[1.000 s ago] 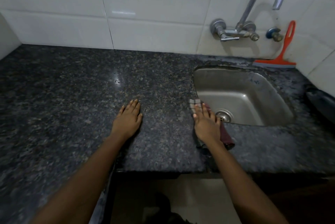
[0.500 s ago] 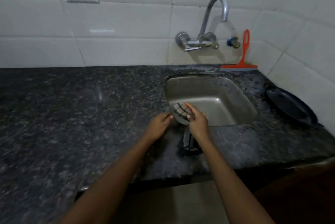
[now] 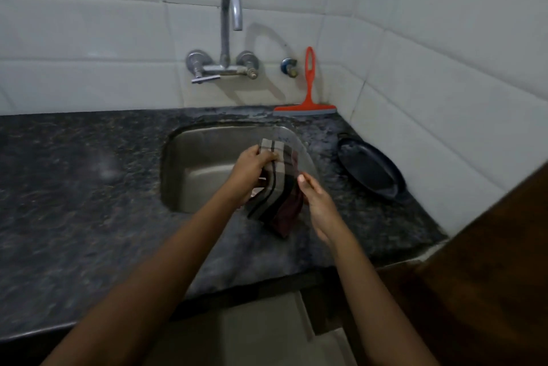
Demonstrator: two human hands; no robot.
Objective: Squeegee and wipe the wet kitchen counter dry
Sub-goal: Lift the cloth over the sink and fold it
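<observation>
White wall tiles point(image 3: 89, 39) back a dark speckled granite tabletop point(image 3: 74, 202) with a stainless steel sink point(image 3: 195, 170) sunk into it under a chrome tap point(image 3: 228, 24). Over the sink's near right corner both hands hold up a striped grey and maroon cloth point(image 3: 277, 190), its long axis running from the upper far end down toward the tabletop's front edge, the lower end hanging free. The left hand point(image 3: 252, 171) has its grip closed around the cloth's upper part; the right hand point(image 3: 315, 202) touches the cloth's right edge with fingers partly curled, how firmly I cannot tell. An orange squeegee point(image 3: 308, 98) stands behind the sink, blade on the tabletop, handle pointing up against the tiles. Near the right wall lies a black oval pan point(image 3: 370, 170). Left of the sink the tabletop lies broad and bare.
</observation>
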